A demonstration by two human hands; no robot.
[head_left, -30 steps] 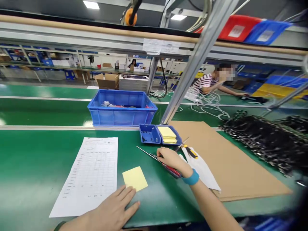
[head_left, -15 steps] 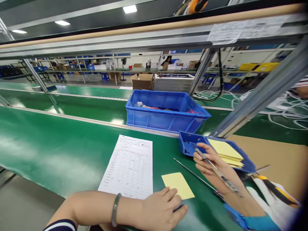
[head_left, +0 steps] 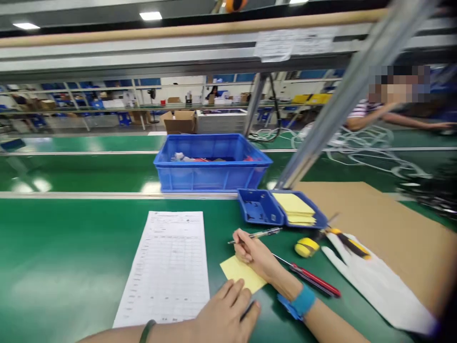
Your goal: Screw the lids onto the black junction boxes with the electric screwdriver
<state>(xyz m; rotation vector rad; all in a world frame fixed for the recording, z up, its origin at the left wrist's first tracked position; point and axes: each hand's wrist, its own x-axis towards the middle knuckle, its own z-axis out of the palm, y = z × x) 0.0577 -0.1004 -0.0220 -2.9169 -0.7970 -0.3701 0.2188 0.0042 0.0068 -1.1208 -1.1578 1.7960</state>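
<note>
A pen [head_left: 266, 233] is held in my right hand [head_left: 254, 256], its fingers closed round the shaft over a yellow paper slip [head_left: 257, 281]. A blue band [head_left: 303, 301] circles my right wrist. My left hand [head_left: 225, 312] lies flat with its fingertips at the slip's lower left edge. Something small and dark shows between its thumb and forefinger; I cannot make out what. To the left lies a white printed form [head_left: 171, 267], partly under my left forearm. A red-handled screwdriver [head_left: 316, 280] rests beside my right forearm.
A large blue bin [head_left: 214, 176] stands behind the bench edge. Small blue trays hold dark parts [head_left: 254, 215] and stacked yellow slips [head_left: 294, 206]. At right lie a tape measure [head_left: 307, 247], a white glove [head_left: 382, 286] and cardboard [head_left: 374, 224]. A person reaches near white cables [head_left: 371, 143].
My right hand has come down and left from beside the trays to the yellow slip, with the pen in it. My view has turned right, bringing a person into sight.
</note>
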